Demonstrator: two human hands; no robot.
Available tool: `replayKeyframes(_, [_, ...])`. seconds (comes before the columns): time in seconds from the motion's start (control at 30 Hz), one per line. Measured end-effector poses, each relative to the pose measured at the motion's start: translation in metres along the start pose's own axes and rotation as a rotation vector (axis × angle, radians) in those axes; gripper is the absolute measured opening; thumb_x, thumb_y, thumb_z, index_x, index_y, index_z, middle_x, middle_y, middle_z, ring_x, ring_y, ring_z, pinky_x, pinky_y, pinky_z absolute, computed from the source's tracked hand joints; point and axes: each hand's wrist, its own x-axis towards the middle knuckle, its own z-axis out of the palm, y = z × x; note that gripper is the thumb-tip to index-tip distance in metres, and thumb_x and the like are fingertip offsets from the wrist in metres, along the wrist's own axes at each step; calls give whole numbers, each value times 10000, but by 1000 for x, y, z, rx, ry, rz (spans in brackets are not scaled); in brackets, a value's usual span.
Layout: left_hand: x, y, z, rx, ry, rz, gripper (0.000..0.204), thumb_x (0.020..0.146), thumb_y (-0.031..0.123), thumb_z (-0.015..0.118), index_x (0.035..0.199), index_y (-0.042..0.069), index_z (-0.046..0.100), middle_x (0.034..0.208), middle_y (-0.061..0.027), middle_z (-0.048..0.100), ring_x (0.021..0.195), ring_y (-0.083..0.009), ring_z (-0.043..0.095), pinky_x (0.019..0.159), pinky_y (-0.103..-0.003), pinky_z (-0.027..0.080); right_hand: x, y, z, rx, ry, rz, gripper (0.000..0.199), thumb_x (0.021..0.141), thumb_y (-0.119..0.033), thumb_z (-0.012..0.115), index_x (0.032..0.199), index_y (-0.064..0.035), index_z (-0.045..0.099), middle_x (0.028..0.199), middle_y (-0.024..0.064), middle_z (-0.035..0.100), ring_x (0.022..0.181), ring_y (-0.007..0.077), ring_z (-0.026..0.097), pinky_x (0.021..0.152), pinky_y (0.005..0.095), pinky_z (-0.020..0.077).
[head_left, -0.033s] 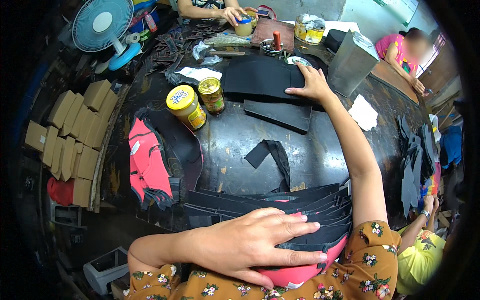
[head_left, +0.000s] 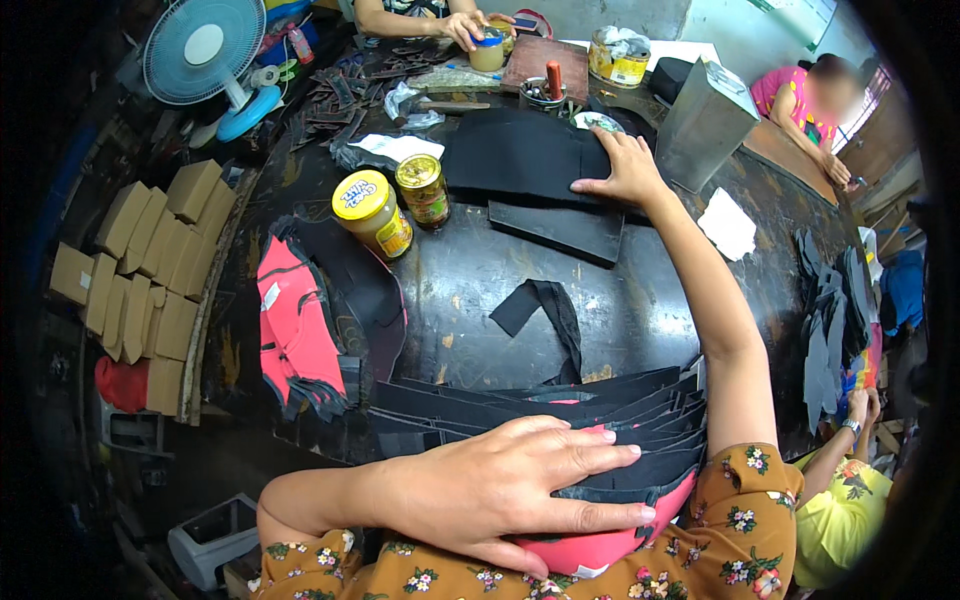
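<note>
My left hand (head_left: 520,490) lies flat with its fingers spread on a fanned stack of black cut pieces with pink undersides (head_left: 620,400) at the table's near edge. Stretched far forward, my right hand (head_left: 628,172) has its thumb and fingers apart at the right end of a pile of black sheet pieces (head_left: 515,155); its thumb touches the pile. A dark rectangular block (head_left: 555,232) sits just in front of that pile. Between my arms lies a loose black strip (head_left: 550,310), bent in two directions. To the left is a stack of pink pieces with dark edges (head_left: 295,320).
Two yellow-lidded jars (head_left: 372,215) stand left of the black pile, and a metal can (head_left: 705,125) stands at its right. Crumpled white paper (head_left: 727,225) lies near my right forearm. Cardboard boxes (head_left: 150,255) line the left side. Across the table a co-worker's hands (head_left: 470,28) hold a jar.
</note>
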Motion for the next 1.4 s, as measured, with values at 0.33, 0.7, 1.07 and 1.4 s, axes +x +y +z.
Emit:
replayKeyframes(0.33, [6,7,-12,50,-80,-33,849,848,504,678,1574,222,343,1583,-241,311,1442,-411,359,1148,-541,300,-124,-16,-42,134,126,-14,778,726,-537,824,1298,-51,618,1155,156,634,1148,345,583,949,441,459])
replayKeyframes(0.7, [0,-1,-63,233,154,-210,816,706,475,848,1372,74,601,1468,-233,497,1338,-388,512,1098,-494,381,-136,-51,-39,200,144,102,478,760,-343,833,1092,-61,636,1050,125,608,1045,327,581,896,418,450])
replayKeyframes(1.07, [47,-109,-119,788,392,-289,393,707,262,867,1002,84,680,1053,-68,706,1082,-263,646,986,-505,448,-146,-95,-210,364,294,-317,126,901,-63,690,1021,-24,685,904,136,696,837,278,690,758,337,531])
replayKeyframes(1.4, [-34,65,-133,32,-188,-122,302,768,323,886,815,75,719,581,-49,586,448,-205,551,439,-311,380,-236,-129,-291,1162,-304,-698,222,893,-199,759,857,6,682,667,45,591,525,160,551,476,295,373])
